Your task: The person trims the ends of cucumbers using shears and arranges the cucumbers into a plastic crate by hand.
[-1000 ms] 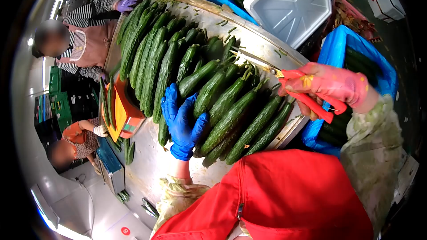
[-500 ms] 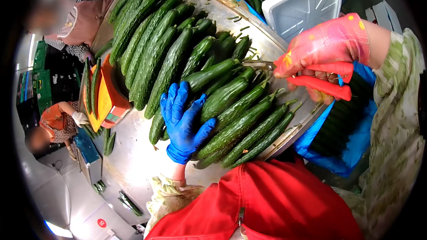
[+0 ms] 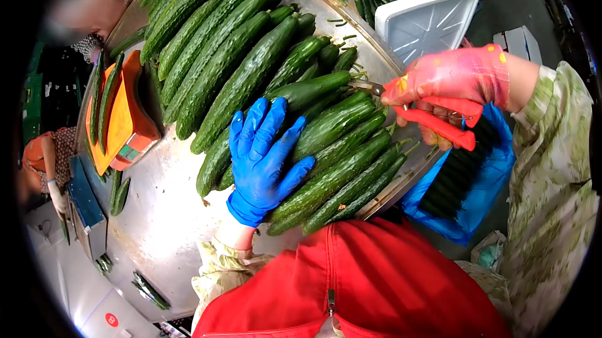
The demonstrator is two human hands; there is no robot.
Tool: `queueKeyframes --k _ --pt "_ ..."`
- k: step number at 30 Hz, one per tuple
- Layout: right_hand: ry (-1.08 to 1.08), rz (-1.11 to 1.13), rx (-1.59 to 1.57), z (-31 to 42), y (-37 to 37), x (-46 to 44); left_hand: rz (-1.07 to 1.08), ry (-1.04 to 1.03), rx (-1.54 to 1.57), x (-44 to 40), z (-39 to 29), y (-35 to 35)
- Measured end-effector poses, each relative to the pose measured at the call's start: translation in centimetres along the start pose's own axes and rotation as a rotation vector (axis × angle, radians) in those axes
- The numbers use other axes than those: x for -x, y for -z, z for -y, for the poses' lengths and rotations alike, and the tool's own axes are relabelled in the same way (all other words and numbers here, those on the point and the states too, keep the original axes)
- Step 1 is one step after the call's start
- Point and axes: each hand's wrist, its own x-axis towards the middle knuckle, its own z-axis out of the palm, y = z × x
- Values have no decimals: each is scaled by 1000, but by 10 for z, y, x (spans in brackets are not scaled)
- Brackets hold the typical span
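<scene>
My left hand (image 3: 263,159), in a blue glove, lies on the cucumbers with its fingers spread. Its fingertips rest near the lower part of a cucumber (image 3: 316,89) whose stem end points right. My right hand (image 3: 458,81), in a pink patterned glove, grips red-handled shears (image 3: 442,131). The short metal blades reach the stem end of that cucumber; whether they have cut through the stem cannot be made out. Below it, several cucumbers (image 3: 351,172) lie side by side, some with thin stems. A larger row of cucumbers (image 3: 244,74) spreads to the upper left.
An orange scale (image 3: 132,118) bearing two cucumbers stands on the metal table (image 3: 169,212). Right of the table edge is a blue-lined crate (image 3: 454,228) of cucumbers. A white lid (image 3: 429,21) leans beside another crate at the top. Co-workers are at the left.
The whole view has shifted, with the table and scale appearing farther left. My left hand stays spread on the cucumbers, and the shears stay at the same cucumber's stem end.
</scene>
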Motion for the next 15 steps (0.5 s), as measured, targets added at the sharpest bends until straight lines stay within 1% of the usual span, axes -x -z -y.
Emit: queueKeyframes --k 5,6,10,13,15 --pt "-15 -124 86 0 -19 6 -5 -3 -4 1 0 0" --pt "16 -107 71 0 -22 12 -7 -9 0 1 1 1" --pt "16 -190 119 -3 -29 21 -25 -23 3 3 4 1" --pt "18 -188 69 -1 -29 37 -35 -30 22 3 5 0" --pt "-79 -154 -40 4 -29 48 -34 -31 39 5 6 -1"
